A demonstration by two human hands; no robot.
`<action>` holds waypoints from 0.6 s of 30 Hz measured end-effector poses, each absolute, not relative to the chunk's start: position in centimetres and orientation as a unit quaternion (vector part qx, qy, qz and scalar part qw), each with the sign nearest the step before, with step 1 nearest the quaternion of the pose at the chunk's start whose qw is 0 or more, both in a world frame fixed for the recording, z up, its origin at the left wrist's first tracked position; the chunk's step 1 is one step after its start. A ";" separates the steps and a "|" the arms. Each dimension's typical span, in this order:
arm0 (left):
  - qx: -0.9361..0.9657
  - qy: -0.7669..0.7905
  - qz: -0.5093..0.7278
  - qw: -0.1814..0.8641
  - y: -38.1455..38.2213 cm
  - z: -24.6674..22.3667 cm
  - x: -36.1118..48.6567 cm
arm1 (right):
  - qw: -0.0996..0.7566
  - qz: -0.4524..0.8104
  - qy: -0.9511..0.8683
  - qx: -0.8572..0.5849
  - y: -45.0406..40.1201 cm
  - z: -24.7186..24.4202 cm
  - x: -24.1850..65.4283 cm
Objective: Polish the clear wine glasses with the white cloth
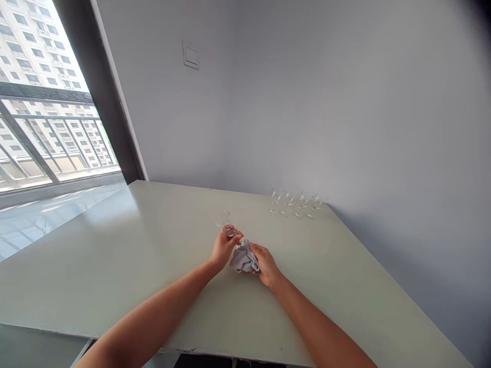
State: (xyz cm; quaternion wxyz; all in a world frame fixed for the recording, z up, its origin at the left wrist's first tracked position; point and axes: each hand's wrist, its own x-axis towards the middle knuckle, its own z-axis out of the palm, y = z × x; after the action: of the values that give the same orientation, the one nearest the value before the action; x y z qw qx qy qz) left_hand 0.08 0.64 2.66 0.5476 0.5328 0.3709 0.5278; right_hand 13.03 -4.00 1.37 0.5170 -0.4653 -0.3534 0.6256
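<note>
A clear stemmed glass (232, 232) is tilted on its side above the tabletop, its rim pointing away to the upper left and its foot toward my right hand. My left hand (225, 246) is closed around the glass near its bowl and stem. Gathered in my right hand (265, 261) is a crumpled light grey cloth (244, 260), pressed at the foot of the glass. The fingers of my right hand are partly hidden behind the cloth.
Several clear stemmed glasses (294, 204) stand in a group at the back right of the pale table (161, 240), near the wall. Grey walls meet behind the table. A window (49, 102) with a railing is at the left.
</note>
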 end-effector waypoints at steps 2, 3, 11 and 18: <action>0.526 0.372 0.514 0.566 0.9 2.2 0.2 | 0.519 0.615 -0.358 -0.474 -4.0 1.5 13.0; 0.530 0.372 0.504 0.571 1.0 1.9 0.2 | 0.519 0.614 -0.360 -0.473 -3.9 1.5 13.0; 0.512 0.426 0.510 0.543 2.4 0.0 0.3 | 0.517 0.615 -0.373 -0.465 -3.3 1.1 13.7; 0.535 0.453 0.499 0.510 2.8 -0.3 0.0 | 0.557 0.600 -0.351 -0.454 -2.7 0.7 14.1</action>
State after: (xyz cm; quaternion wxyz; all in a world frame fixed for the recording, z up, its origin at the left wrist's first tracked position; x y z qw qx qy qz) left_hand 0.02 2.83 -0.29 0.5097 0.5349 0.4532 0.4987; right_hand 14.11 -2.71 0.74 0.5569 -0.4542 -0.3509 0.6004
